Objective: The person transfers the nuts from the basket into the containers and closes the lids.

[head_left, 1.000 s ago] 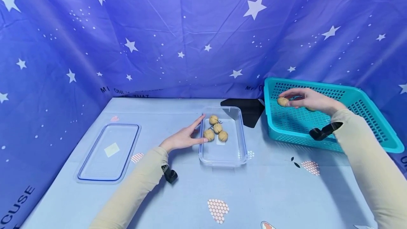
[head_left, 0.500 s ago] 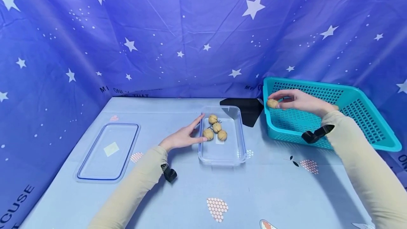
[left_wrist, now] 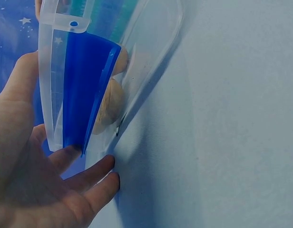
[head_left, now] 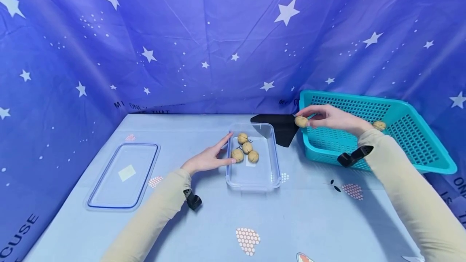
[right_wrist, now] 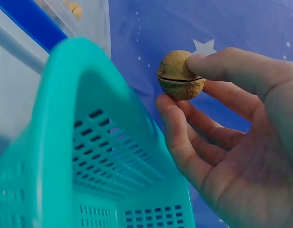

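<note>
My right hand (head_left: pixel 333 119) pinches a walnut (head_left: pixel 301 121) between thumb and fingertips, at the left rim of the teal basket (head_left: pixel 367 161). In the right wrist view the walnut (right_wrist: pixel 180 76) shows a dark split along its seam. Several walnuts (head_left: pixel 237 155) lie toward the left and back of a clear plastic food container (head_left: pixel 260 175). My left hand (head_left: pixel 207 159) touches that container's left side, its index finger and thumb stretched out along the rim. From the left wrist, the relaxed fingers (left_wrist: pixel 92 178) show beside the blue-edged wall.
Another walnut (head_left: pixel 379 125) is in the basket, partly behind the right sleeve. The container's lid (head_left: pixel 127 173), edged in blue, lies flat on the left of the table. A black flat piece (head_left: pixel 285 130) lies between container and basket. A starry blue curtain (head_left: pixel 174 23) hangs behind.
My right hand has carried the walnut leftward from inside the basket to its left rim. A walnut in the basket has come into view behind the sleeve. The left hand stays in place.
</note>
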A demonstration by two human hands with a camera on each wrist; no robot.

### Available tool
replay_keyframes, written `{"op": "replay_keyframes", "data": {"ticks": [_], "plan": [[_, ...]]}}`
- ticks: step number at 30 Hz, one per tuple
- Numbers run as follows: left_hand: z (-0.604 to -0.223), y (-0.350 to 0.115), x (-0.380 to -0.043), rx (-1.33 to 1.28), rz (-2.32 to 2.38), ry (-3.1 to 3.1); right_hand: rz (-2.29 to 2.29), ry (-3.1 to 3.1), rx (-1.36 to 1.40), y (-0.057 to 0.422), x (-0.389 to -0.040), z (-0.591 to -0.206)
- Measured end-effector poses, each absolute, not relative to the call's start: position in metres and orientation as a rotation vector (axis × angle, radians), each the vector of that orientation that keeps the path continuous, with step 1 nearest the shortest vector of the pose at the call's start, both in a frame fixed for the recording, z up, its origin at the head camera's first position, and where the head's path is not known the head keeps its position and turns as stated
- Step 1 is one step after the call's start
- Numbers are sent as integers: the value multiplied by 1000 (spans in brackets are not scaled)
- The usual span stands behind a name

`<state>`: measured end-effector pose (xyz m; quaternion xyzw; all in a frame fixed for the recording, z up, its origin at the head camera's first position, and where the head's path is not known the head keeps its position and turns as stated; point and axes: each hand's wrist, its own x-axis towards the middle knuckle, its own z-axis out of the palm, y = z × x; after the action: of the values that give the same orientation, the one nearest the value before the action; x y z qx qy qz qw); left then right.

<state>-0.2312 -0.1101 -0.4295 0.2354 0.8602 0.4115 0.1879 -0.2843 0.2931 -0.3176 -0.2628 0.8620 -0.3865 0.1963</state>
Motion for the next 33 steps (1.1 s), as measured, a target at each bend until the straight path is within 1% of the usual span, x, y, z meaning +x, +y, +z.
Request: {"op": "replay_keyframes", "data": {"ticks": [11,22,33], "plan": [[-432,-110,-231,658,1173,2415,-1112,2350,-786,271,-282,-331],[-431,-110,-231,656,1182,2408,-1143,2259,-916,245,-279,-341],[-430,-110,-231,657,1170,2421,-1163,2177,-982,220,-279,-354]]}}
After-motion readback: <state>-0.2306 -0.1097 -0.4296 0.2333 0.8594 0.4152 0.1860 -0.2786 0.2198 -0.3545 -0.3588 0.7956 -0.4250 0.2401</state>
